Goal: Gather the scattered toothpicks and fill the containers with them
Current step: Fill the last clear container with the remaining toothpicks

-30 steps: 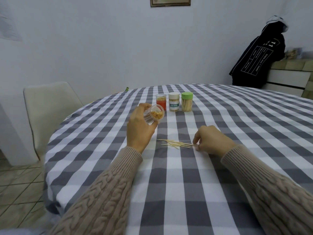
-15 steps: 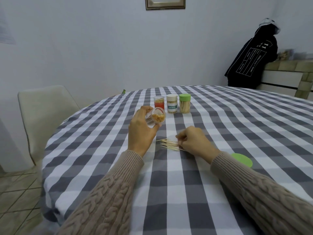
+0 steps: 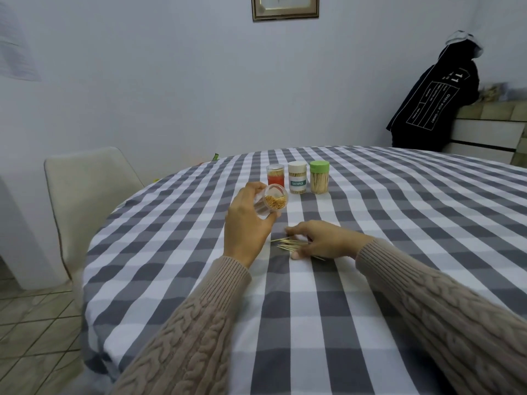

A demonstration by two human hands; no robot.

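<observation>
Just left of the frame's centre, the left hand point(image 3: 247, 223) gripped a clear open container point(image 3: 272, 201), tilted so its mouth faced the camera and the toothpick ends already packed inside showed as a yellow cluster. Directly right of it, at mid-frame, the right hand point(image 3: 322, 239) lay low on the checked tablecloth point(image 3: 370, 201), fingers bent down over a small bundle of loose toothpicks point(image 3: 286, 243), thumb underneath at the near side; whether it had them pinched or only pressed could not be told. To do this step well, the sticks probably needed squaring up so they all pointed the same way before lifting, then sliding tips-first into the tilted mouth, which sat close above them. One stray toothpick point(image 3: 320, 258) poked out below the right wrist and risked being left behind. Further up the frame, just above the held container, stood three more: a red container point(image 3: 275, 175) with a clear cap, a white-lidded container point(image 3: 297, 181) labelled TOOTHPICK, and a green-lidded container point(image 3: 319, 181), all capped and looking filled. None blocked the path between bundle and mouth. A pale chair point(image 3: 85, 189) stood at left, a framed picture point(image 3: 285, 7) at top centre, and a dark jacket point(image 3: 427, 104) hung at upper right.
</observation>
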